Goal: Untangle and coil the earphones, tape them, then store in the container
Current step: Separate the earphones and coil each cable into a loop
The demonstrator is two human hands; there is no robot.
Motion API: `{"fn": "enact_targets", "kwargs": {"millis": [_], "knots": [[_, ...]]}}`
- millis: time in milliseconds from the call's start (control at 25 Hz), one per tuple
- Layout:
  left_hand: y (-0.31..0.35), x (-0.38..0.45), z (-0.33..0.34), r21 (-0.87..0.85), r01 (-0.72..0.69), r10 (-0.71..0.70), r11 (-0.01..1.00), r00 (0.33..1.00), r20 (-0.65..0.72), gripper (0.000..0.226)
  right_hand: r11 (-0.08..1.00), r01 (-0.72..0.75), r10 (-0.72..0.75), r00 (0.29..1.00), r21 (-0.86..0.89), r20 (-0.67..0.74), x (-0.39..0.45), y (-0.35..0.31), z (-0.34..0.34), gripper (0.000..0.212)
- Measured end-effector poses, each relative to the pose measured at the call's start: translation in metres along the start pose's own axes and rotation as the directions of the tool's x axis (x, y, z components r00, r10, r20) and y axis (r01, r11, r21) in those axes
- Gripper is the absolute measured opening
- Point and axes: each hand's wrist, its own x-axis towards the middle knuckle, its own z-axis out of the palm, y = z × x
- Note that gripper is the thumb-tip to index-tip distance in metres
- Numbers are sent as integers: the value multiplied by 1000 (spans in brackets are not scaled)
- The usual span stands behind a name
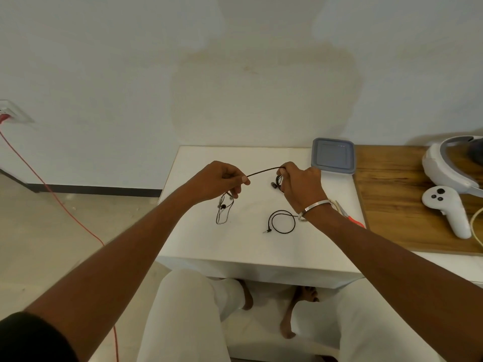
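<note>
Over the white table [261, 246], both hands' grips pinch the earphones [262, 170], seemingly taut.

A single head-worn wide-angle view looks forward and steeply down onto a white table [251, 246] close below, with the wall [235, 74] just behind it.

Scissors [349, 215] at right of centre mostly hidden behind the right wrist; only blade tips and a red handle showing. Headset [454, 163] at the upper right cut off by the frame edge. Wall socket [10, 113] at far left cropped likewise. Earbuds [223, 206] dangling below the left hand [222, 182] too small to make out. Container [333, 155] contents hidden under its lid.
</note>
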Motion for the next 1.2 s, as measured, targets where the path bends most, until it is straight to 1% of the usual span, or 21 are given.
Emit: {"fn": "enact_targets", "kwargs": {"millis": [80, 120, 160, 240, 280, 360, 440, 520, 560, 720, 880, 920, 1040, 1120, 1200], "knots": [[3, -2, 1, -131, 18, -17, 991, 1000, 4, 15, 998, -40, 44, 994, -37, 96, 2, 1, 5, 24], [4, -2, 1, -170, 24, -23, 985, 1000, 8, 15, 999, -36, 40, 991, -33, 130, 2, 3, 8, 26], [5, -2, 2, -195, 32, -29, 980, 999, 19, 16, 1000, -4, 6, 989, -13, 151, 1, 2, 9, 35], [5, 0, 4, -222, 56, -46, 974, 998, 51, 19, 987, 132, -144, 979, 94, 145, -1, -3, 10, 56], [6, 1, 5, -222, 69, -56, 972, 996, 66, 21, 969, 203, -222, 966, 143, 135, -1, -7, 9, 60], [7, 1, 9, -208, 79, -63, 975, 994, 86, 23, 935, 314, -338, 930, 163, 145, 1, -14, 13, 53], [7, 2, 11, -201, 71, -54, 977, 995, 90, 23, 919, 355, -378, 916, 169, 132, 5, -18, 16, 36], [5, 2, 11, -204, 57, -42, 977, 996, 81, 24, 914, 329, -355, 932, 238, 75, 9, -16, 17, 23], [4, 1, 11, -200, 54, -40, 978, 996, 76, 24, 911, 313, -339, 939, 270, 55, 10, -14, 16, 21], [2, -1, 11, -70, 73, -71, 995, 997, 35, 21, 898, 309, -325, 946, 313, 0, 10, -6, 11, 21], [-3, -1, 11, 67, 27, -28, 997, 1000, 10, 16, 895, 256, -260, 965, 365, -39, 8, -4, 5, 20], [-5, -1, 11, 66, 30, -30, 997, 999, 13, 17, 895, 239, -241, 970, 376, -44, 8, -2, 5, 19], [-5, -1, 14, -58, 74, -70, 996, 996, 60, 16, 900, 226, -229, 973, 372, -38, 7, -1, 4, 19], [-7, -1, 14, -37, 71, -68, 997, 995, 77, 19, 903, 214, -216, 976, 373, -36, 7, 0, 4, 19], [-9, -1, 14, -9, 52, -51, 999, 997, 63, 21, 901, 198, -198, 979, 386, -39, 7, 2, 3, 19]]}}
